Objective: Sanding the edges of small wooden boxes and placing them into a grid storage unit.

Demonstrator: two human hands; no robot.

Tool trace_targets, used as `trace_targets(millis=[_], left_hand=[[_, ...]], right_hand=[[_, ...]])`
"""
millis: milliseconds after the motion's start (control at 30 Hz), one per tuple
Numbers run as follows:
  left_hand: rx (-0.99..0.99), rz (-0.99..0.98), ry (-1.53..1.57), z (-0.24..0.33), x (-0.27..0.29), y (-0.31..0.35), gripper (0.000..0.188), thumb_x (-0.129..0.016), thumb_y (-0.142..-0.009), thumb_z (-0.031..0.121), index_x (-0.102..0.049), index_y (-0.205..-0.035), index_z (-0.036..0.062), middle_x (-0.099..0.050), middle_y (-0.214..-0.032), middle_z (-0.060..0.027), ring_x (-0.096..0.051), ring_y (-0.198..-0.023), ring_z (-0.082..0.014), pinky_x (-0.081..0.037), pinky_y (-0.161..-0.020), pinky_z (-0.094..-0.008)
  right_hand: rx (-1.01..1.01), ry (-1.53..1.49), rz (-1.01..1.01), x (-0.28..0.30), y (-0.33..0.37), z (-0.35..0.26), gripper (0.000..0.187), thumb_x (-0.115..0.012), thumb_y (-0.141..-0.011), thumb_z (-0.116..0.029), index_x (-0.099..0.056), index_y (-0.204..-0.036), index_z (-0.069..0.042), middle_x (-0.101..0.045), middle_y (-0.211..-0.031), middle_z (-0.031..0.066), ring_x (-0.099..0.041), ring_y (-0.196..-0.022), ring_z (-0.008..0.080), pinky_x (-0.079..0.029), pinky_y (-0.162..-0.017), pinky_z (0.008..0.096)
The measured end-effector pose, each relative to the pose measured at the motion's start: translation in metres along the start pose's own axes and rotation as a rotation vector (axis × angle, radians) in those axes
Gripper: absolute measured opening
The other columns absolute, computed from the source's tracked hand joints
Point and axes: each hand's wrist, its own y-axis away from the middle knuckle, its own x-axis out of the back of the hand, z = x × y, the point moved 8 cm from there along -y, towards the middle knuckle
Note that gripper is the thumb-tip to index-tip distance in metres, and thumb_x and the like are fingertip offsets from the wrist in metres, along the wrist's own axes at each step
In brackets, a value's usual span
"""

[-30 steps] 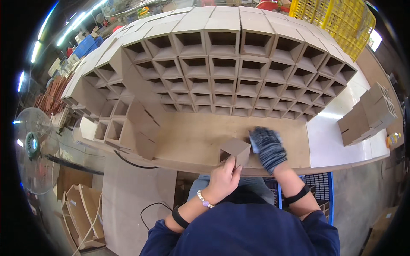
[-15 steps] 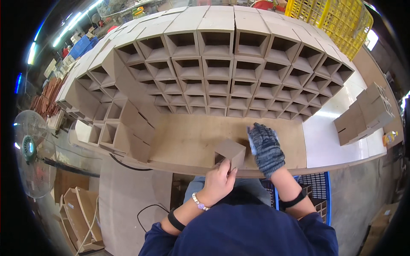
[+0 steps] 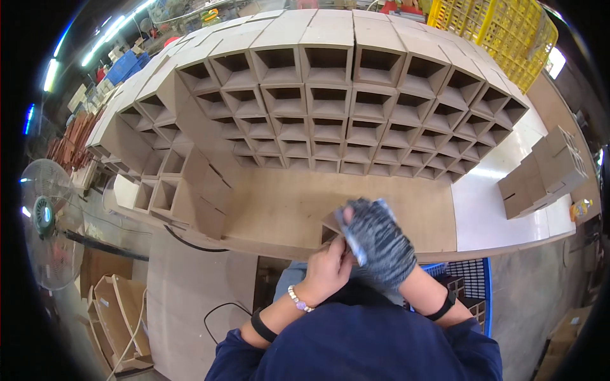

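Note:
At the table's near edge my bare left hand [image 3: 326, 270] is closed on the near side of a small grey-brown box [image 3: 329, 230]. Most of that box is hidden behind my right hand [image 3: 381, 244], which wears a grey-black knit glove with the fingertips bare. A pale bluish-white piece [image 3: 353, 241], thin like folded cloth or paper, shows under the gloved fingers, gripped against the box. Whether it is cloth or paper I cannot tell. Both hands nearly meet over the box.
Stacked open-fronted boxes [image 3: 327, 98] form a wall across the far side of the wooden tabletop [image 3: 279, 197]. More boxes [image 3: 203, 190] stand at left. A smaller group [image 3: 543, 171] sits on the white surface at right. A fan [image 3: 44, 216] is at far left; a blue crate [image 3: 486, 286] stands below.
My right hand has moved left and nearer, bringing the pale piece from beside the box onto it. My left hand keeps its grip on the box.

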Motion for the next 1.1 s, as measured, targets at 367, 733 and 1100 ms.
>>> trace_targets(millis=[367,733,1100], left_hand=[[0.043,-0.027,-0.018,-0.003,-0.002,0.003,0.020,-0.060,-0.079,0.008,-0.050,-0.094,-0.0013,-0.058,-0.071,-0.0171,-0.059,-0.059,-0.0328,-0.046,-0.053,-0.0371],[0.500,0.079,0.900,-0.035,0.000,0.006,0.036,-0.060,-0.088,0.021,-0.050,-0.111,-0.0039,-0.063,-0.091,-0.0047,-0.057,-0.082,-0.0105,-0.046,-0.072,-0.0246],[0.188,0.009,0.119,-0.015,0.004,-0.002,0.024,-0.057,-0.080,0.006,-0.052,-0.102,-0.0028,-0.053,-0.067,-0.0181,-0.056,-0.064,-0.0335,-0.046,-0.056,-0.0367]], right_hand=[[-0.145,0.125,-0.164,-0.027,0.005,0.023,0.037,-0.045,-0.083,-0.016,-0.051,-0.118,-0.005,-0.055,-0.116,0.0176,-0.049,-0.110,0.0356,-0.034,-0.098,0.0467],[-0.292,0.131,-0.053,-0.048,0.048,0.098,0.051,-0.047,-0.080,-0.009,-0.041,-0.130,-0.004,-0.043,-0.132,0.0196,-0.040,-0.122,0.0331,-0.028,-0.105,0.0433],[-0.077,-0.178,0.125,0.009,0.005,0.004,0.054,-0.055,-0.073,-0.012,-0.045,-0.124,0.000,-0.043,-0.128,0.0245,-0.043,-0.120,0.0337,-0.030,-0.103,0.0438]])
